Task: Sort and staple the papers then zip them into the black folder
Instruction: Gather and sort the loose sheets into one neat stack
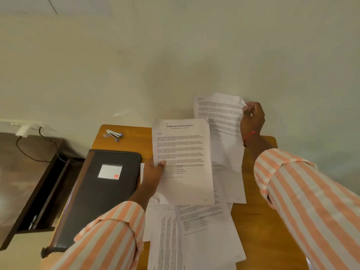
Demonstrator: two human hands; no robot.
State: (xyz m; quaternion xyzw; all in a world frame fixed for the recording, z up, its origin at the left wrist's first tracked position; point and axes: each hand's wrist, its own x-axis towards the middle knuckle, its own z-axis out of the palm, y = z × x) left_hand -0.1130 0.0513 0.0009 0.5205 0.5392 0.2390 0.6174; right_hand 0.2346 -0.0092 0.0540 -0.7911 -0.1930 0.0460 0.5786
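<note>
The left hand [153, 173] grips the titled sheaf [185, 152] by its left edge, thumb pressed on the printed face and the other fingers hidden beneath. The sheaf is raised off the table [253, 221] and tilted toward the camera. Its heading reads "Sample Internship Documentation", and the smaller line below seems to say "Section 1". The body text and a grey-headed grid lower down are too blurred to read.

The right hand [253, 119] pinches the upper right corner of a single sheet [220, 114] between thumb and curled fingertips, and the paper crumples at the pinch. This sheet stands behind and to the right of the sheaf, partly covered by it, with the pale wall [175, 55] behind. A red thread [250, 135] circles that wrist.

The black folder [101, 201] lies closed on the left part of the table, just beside the left wrist. Its white label [110, 171] shows ruled lines and a red square in one corner, with no legible writing. The stapler [114, 134] rests at the far left corner, well apart from both hands. Loose papers [194, 230] overlap on the table under the sheaf, their print unreadable
</note>
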